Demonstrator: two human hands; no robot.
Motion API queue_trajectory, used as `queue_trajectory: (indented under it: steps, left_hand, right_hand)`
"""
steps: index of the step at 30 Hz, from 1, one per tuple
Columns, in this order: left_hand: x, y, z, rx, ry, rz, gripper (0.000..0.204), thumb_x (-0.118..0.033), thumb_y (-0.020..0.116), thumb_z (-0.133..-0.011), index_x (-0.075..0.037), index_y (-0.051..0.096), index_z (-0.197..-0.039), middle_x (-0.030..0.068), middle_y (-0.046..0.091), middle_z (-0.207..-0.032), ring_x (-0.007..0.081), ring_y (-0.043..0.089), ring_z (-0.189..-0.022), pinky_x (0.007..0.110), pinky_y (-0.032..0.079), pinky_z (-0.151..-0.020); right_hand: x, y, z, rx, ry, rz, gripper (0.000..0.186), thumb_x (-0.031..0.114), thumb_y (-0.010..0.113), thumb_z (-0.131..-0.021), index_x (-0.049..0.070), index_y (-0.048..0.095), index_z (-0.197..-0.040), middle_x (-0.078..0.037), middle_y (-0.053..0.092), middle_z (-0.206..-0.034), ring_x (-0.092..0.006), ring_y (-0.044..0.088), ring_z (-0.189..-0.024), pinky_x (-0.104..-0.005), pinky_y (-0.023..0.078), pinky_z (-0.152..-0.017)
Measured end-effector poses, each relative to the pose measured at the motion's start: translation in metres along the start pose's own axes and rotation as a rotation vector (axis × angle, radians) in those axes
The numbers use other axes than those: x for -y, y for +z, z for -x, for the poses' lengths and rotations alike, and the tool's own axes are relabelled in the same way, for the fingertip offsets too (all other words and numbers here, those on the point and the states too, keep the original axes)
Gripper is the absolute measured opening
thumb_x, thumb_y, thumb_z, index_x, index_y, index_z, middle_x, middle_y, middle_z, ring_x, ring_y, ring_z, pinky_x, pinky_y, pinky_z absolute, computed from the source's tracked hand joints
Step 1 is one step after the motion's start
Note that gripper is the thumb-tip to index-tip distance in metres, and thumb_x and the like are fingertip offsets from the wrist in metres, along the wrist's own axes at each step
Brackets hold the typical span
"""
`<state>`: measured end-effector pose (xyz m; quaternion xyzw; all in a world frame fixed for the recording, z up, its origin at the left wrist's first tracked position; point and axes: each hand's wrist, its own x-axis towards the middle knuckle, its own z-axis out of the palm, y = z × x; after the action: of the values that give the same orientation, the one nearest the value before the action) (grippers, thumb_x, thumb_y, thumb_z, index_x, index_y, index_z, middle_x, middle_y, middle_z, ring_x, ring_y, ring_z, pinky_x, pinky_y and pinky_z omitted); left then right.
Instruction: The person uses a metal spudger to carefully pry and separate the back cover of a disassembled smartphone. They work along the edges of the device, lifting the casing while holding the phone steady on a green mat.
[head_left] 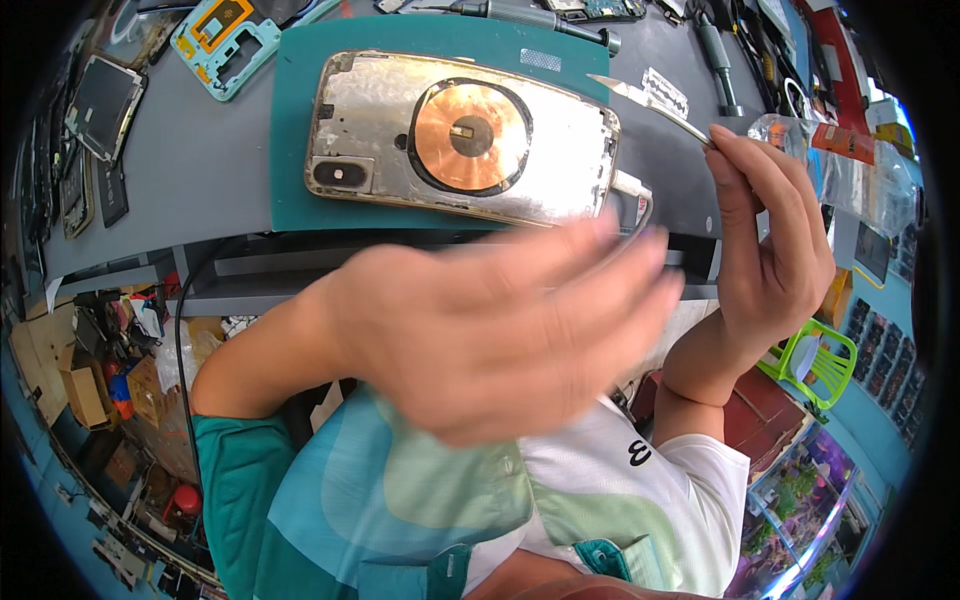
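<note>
A phone (575, 150) with its back cover off lies on a green mat (295, 215). Its metal back shows a round copper coil (440, 140) and a camera block at the left end. A white plug (630, 184) with a cable meets the phone's right end. My left hand (500, 330) hangs in front of the desk edge, just below the phone; motion blurs its fingers, so I cannot make out their grip. Raised at the right, my right hand (775, 210) pinches a slim metal knife (680, 122), its pointed blade over the mat's right edge.
A razor blade (665, 92) lies right of the mat. Screwdrivers (715, 60) rest at the back, and a light-blue phone frame (225, 45) at the back left. Phone parts (105, 105) crowd the left side. A clear plastic bag (875, 185) lies at the right.
</note>
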<state>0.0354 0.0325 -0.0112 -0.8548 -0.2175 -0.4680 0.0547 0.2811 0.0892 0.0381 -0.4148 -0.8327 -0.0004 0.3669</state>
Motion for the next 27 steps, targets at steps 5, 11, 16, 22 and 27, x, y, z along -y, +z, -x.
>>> queue_trajectory:
  steps: [5, 11, 16, 22, 27]
  left_hand:
    - [0.001, -0.013, 0.012, 0.162, 0.119, 0.063, 0.018, -0.018, 0.075, -0.101, -0.001, 0.082, -0.102, 0.0119, 0.086, -0.115, 0.0316, 0.083, -0.111, 0.049, 0.066, -0.105]
    - [0.0, -0.002, 0.002, -0.012, -0.122, -0.121, 0.03, -0.027, 0.069, -0.106, 0.0, 0.082, -0.102, 0.0162, 0.086, -0.107, 0.0332, 0.085, -0.106, 0.056, 0.061, -0.112]
    - [-0.005, -0.007, 0.005, 0.083, -0.16, -0.099, 0.034, -0.03, 0.065, -0.107, 0.0, 0.082, -0.103, 0.0176, 0.086, -0.106, 0.0341, 0.085, -0.109, 0.059, 0.059, -0.113]
    - [0.001, -0.001, 0.003, 0.027, -0.234, -0.187, 0.029, -0.03, 0.073, -0.096, -0.005, 0.084, -0.105, 0.0113, 0.087, -0.108, 0.0329, 0.083, -0.115, 0.058, 0.056, -0.116]
    - [0.003, -0.002, 0.005, 0.043, -0.204, -0.249, 0.031, -0.031, 0.075, -0.09, -0.008, 0.087, -0.106, 0.0086, 0.087, -0.11, 0.0307, 0.078, -0.115, 0.055, 0.058, -0.112]
  right_hand:
    - [-0.001, -0.001, 0.004, 0.033, 0.026, -0.035, 0.024, -0.009, 0.088, -0.087, -0.002, 0.086, -0.11, -0.013, 0.083, -0.098, -0.0222, 0.077, -0.086, -0.0292, 0.06, -0.078]
    - [-0.003, -0.003, 0.002, 0.044, -0.034, -0.064, 0.027, -0.01, 0.09, -0.083, -0.002, 0.085, -0.109, -0.013, 0.082, -0.097, -0.0224, 0.077, -0.085, -0.0293, 0.059, -0.076]
    - [-0.001, -0.006, 0.004, 0.067, -0.031, -0.068, 0.028, -0.01, 0.09, -0.082, -0.003, 0.085, -0.109, -0.014, 0.082, -0.096, -0.0225, 0.076, -0.083, -0.0293, 0.058, -0.074]
    - [-0.009, -0.014, 0.006, 0.085, -0.085, -0.071, 0.03, -0.009, 0.091, -0.082, -0.005, 0.083, -0.11, -0.016, 0.082, -0.097, -0.0231, 0.075, -0.082, -0.0289, 0.057, -0.073]
    - [-0.012, -0.014, 0.009, 0.078, -0.083, -0.08, 0.03, -0.009, 0.09, -0.083, -0.005, 0.083, -0.112, -0.016, 0.083, -0.098, -0.0229, 0.075, -0.082, -0.0289, 0.057, -0.075]
